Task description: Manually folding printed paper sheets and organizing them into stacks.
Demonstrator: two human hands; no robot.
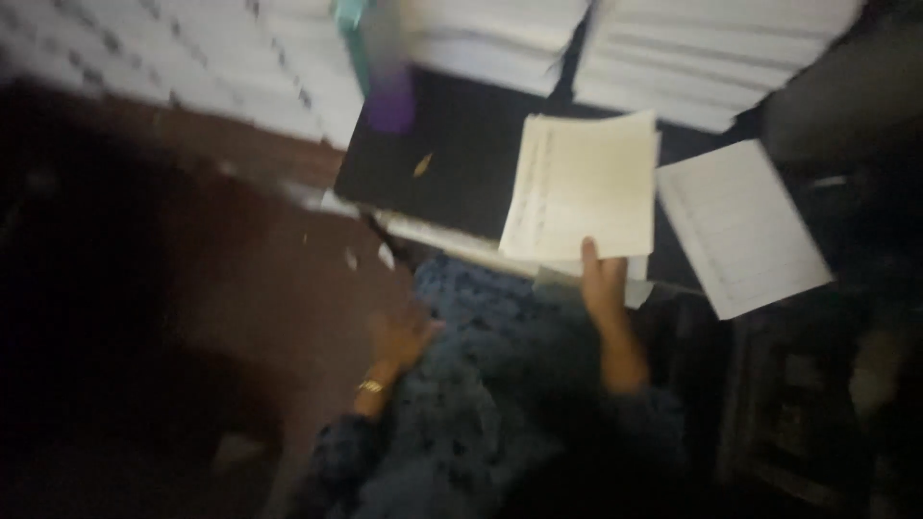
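Head view, blurred and dim. The right hand [603, 284] grasps the lower edge of a thin cream-coloured stack of ruled paper sheets [582, 187], thumb on top and the other fingers hidden beneath. The stack lies partly on a black flat-topped board or cover [447, 159], which rests over further pale sheets at the edge of a dark reddish-brown wooden surface [240, 279]. The left hand [399, 334], wearing a gold-coloured wrist bangle [370, 386], rests on or near blue patterned fabric [500, 384] over the lap; whether its fingers are curled or relaxed cannot be told through the blur. A separate white ruled sheet [742, 229] lies tilted just right of the held stack, apart from it. Tall white paper stacks [673, 58] stand behind, with a purple-and-teal upright object [380, 67] near the black cover. Judgement: the held sheets are light, limp and prone to sliding apart; pinching a bottom corner or edge across all layers seems soundest.
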